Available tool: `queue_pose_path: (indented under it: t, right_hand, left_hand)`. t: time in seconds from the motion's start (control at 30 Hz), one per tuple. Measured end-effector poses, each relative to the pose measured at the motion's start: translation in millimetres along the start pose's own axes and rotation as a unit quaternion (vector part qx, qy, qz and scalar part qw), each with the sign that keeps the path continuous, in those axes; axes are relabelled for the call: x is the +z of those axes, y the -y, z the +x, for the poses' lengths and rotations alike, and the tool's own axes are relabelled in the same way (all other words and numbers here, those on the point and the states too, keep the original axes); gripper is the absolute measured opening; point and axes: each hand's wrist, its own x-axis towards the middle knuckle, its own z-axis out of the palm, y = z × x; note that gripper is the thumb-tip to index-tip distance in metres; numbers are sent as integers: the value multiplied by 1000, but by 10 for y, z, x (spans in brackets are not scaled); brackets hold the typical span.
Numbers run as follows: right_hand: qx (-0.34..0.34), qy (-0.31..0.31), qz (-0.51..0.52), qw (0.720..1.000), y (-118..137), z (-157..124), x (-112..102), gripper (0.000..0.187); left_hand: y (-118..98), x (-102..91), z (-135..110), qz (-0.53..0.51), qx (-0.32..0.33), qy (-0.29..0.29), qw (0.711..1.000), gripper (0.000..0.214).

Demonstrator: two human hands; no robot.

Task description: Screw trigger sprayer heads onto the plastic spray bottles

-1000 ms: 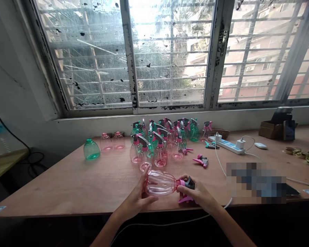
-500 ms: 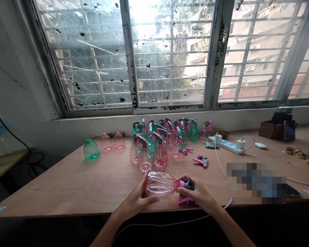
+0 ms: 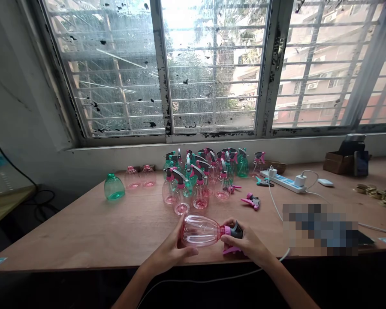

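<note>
A clear pink spray bottle (image 3: 200, 231) lies sideways in the air above the table's front edge, its base to the left. My left hand (image 3: 172, 249) is closed around the base end, thumb below the body. At the neck, my right hand (image 3: 244, 242) grips the pink collar of the black and pink spray head (image 3: 235, 231), whose trigger points down. The head sits on the bottle's mouth; whether it is fully tightened I cannot tell. Behind the held bottle stand several pink and green spray bottles (image 3: 200, 193) with heads fitted.
To the left stand a green bottle without a head (image 3: 114, 189) and two headless pink bottles (image 3: 148, 177). Loose spray heads (image 3: 252, 201) lie right of the group. A power strip (image 3: 286, 182) with white cables, a brown box (image 3: 337, 162) and a blurred-out item are farther right.
</note>
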Motion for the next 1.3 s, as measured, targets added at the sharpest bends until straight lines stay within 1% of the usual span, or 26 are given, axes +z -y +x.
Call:
queue_pose_path:
  t: [0.1, 0.3, 0.43, 0.5, 0.6, 0.7, 0.8, 0.9, 1.03, 1.2, 1.3]
  right_hand:
    - [5, 4, -1, 1000, 18, -4, 2, 40]
    - [11, 0, 22, 1000, 28, 7, 14, 38]
    - [14, -1, 25, 1000, -8, 19, 5, 39]
    - [13, -2, 22, 1000, -15, 22, 0, 40]
    - [14, -3, 19, 1000, -8, 17, 2, 41]
    - [17, -3, 21, 1000, 5, 12, 11, 42]
    - [18, -6, 25, 999, 24, 10, 20, 42]
    - [16, -8, 46, 999, 62, 4, 27, 40]
    - [10, -14, 72, 997, 112, -2, 35, 40]
    - [16, -12, 74, 997, 102, 9, 33, 42]
    - [17, -5, 59, 998, 52, 18, 19, 41]
  left_hand:
    - [-23, 3, 0, -9, 6, 15, 1000, 94]
    - [42, -3, -11, 25, 21, -24, 999, 100]
    - [79, -7, -11, 59, 28, -35, 997, 98]
    - [81, -10, -8, 67, 29, -36, 997, 101]
    - [79, -17, -7, 26, 9, -10, 1000, 102]
    - [75, -17, -5, -25, 0, 16, 1000, 98]
    - [52, -4, -1, -38, 12, 7, 999, 94]
    - [25, 16, -2, -54, 17, -4, 998, 97]
    - [29, 27, -19, -28, 15, -20, 999, 102]
    - [33, 19, -28, -20, 28, -13, 999, 100]
    - [37, 6, -27, -15, 12, -11, 1000, 105]
